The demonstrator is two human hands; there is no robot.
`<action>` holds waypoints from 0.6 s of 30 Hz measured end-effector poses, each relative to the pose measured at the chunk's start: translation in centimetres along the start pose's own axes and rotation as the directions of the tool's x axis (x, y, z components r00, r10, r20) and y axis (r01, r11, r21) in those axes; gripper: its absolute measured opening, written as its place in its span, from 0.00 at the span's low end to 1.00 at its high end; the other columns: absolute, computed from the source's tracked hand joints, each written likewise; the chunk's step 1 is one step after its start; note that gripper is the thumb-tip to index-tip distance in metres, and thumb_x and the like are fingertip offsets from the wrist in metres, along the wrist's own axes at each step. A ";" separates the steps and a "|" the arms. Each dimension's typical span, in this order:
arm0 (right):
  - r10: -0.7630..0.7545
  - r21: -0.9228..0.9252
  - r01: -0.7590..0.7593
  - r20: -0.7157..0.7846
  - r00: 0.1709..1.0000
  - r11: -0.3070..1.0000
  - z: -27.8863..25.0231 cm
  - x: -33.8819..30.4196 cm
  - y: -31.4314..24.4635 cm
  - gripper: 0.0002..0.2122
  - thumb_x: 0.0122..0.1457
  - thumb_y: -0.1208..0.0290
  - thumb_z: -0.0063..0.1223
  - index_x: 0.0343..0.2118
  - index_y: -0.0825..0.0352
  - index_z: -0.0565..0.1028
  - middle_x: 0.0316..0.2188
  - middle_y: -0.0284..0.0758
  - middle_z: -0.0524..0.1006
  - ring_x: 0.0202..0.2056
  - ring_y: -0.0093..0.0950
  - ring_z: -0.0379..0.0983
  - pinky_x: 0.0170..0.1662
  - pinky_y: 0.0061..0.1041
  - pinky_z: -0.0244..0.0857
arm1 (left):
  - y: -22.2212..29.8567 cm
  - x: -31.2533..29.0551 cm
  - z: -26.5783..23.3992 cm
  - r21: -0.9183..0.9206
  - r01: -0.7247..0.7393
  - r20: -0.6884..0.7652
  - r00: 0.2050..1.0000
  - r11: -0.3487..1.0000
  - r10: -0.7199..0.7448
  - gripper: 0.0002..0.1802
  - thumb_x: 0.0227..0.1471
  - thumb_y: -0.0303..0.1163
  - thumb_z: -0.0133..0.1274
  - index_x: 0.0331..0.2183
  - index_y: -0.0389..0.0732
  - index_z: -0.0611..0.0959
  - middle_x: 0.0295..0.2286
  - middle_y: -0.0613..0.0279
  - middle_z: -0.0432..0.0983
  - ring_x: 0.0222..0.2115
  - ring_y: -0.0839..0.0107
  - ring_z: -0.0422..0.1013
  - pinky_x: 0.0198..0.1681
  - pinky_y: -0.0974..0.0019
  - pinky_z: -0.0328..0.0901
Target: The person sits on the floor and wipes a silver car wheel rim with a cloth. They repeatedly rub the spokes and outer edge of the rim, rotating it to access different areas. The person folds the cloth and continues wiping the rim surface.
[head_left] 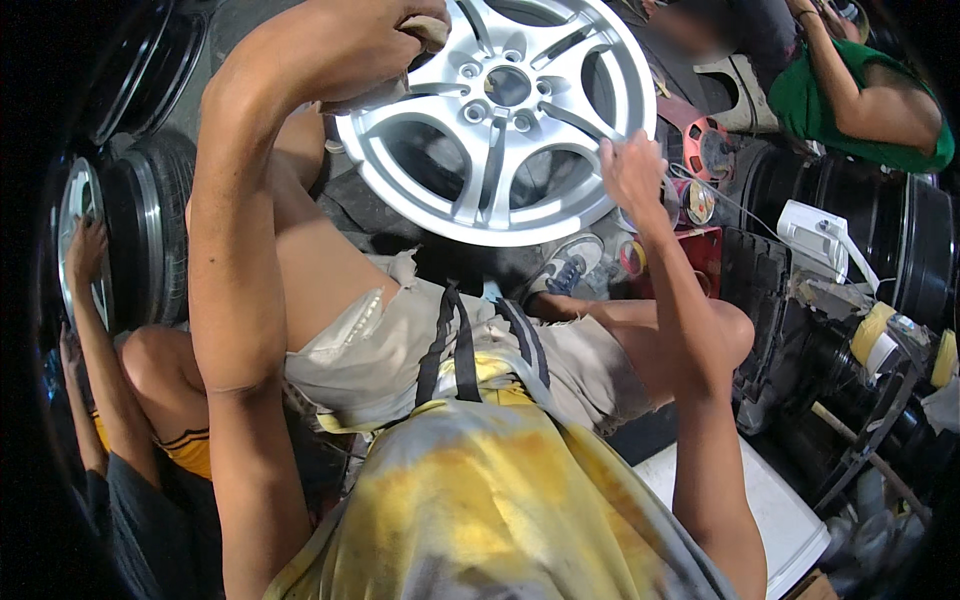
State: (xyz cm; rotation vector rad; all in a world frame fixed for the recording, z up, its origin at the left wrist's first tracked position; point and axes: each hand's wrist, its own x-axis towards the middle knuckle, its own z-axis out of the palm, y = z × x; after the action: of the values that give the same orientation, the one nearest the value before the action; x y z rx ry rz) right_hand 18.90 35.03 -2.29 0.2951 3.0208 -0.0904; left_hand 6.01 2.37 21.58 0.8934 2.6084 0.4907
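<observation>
A silver alloy wheel (550,120) with several spokes lies face up in front of my knees, its top edge cut off by the frame. My left hand (385,35) is closed over the wheel's left side, bent at the wrist. A small beige folded piece (428,33), perhaps cloth or sanding paper, pokes out from its fingers. At the wheel's right edge, my right hand (636,178) has its fingers curled over the outer lip. Slight blur softens those fingertips.
At left a co-worker's hand (88,248) touches another wheel (75,200) beside a tyre (172,215). A person in a green shirt (900,110) works at far right. Tins (695,203), a white box-shaped thing (812,240) and dark wheels (870,210) crowd the right side.
</observation>
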 end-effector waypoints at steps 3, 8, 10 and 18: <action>0.082 0.138 -0.074 -0.047 0.996 0.988 1.6 1.1 -0.4 0.16 0.67 0.56 0.49 0.37 0.63 0.85 0.40 0.45 0.72 0.47 0.45 0.69 0.49 0.52 0.63 | 0.9 3.8 1.4 -0.085 -0.025 0.107 0.994 0.996 0.034 0.17 0.47 0.25 0.49 0.41 0.35 0.85 0.36 0.41 0.82 0.40 0.44 0.78 0.44 0.53 0.71; -0.133 0.250 0.164 -0.136 0.982 0.954 0.6 2.3 -4.2 0.17 0.67 0.56 0.49 0.36 0.63 0.85 0.39 0.46 0.72 0.45 0.46 0.69 0.47 0.50 0.63 | -0.5 1.8 1.0 -0.099 -0.019 0.067 0.997 0.995 0.026 0.19 0.48 0.25 0.49 0.42 0.36 0.85 0.36 0.41 0.82 0.40 0.44 0.78 0.44 0.53 0.71; -0.136 0.260 0.169 -0.141 0.981 0.951 1.0 1.1 0.7 0.16 0.66 0.58 0.51 0.34 0.65 0.84 0.37 0.46 0.72 0.42 0.46 0.70 0.45 0.47 0.63 | -1.6 2.2 1.5 -0.069 0.000 0.013 1.000 0.998 0.001 0.18 0.49 0.26 0.49 0.42 0.36 0.85 0.35 0.41 0.82 0.39 0.44 0.78 0.44 0.53 0.71; -0.172 0.480 0.175 -0.050 0.984 0.860 -2.2 0.9 4.0 0.12 0.57 0.64 0.66 0.32 0.71 0.80 0.27 0.43 0.73 0.31 0.41 0.74 0.36 0.38 0.68 | 0.5 -1.1 -0.7 -0.031 -0.010 -0.079 0.997 0.999 0.008 0.16 0.54 0.28 0.48 0.41 0.35 0.86 0.35 0.41 0.81 0.38 0.45 0.78 0.42 0.54 0.71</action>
State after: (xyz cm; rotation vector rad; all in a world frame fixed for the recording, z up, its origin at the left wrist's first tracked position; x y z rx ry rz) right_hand 18.61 39.23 -0.39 0.0539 2.9746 -0.8692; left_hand 6.78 1.96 22.65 0.8929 2.6607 0.5792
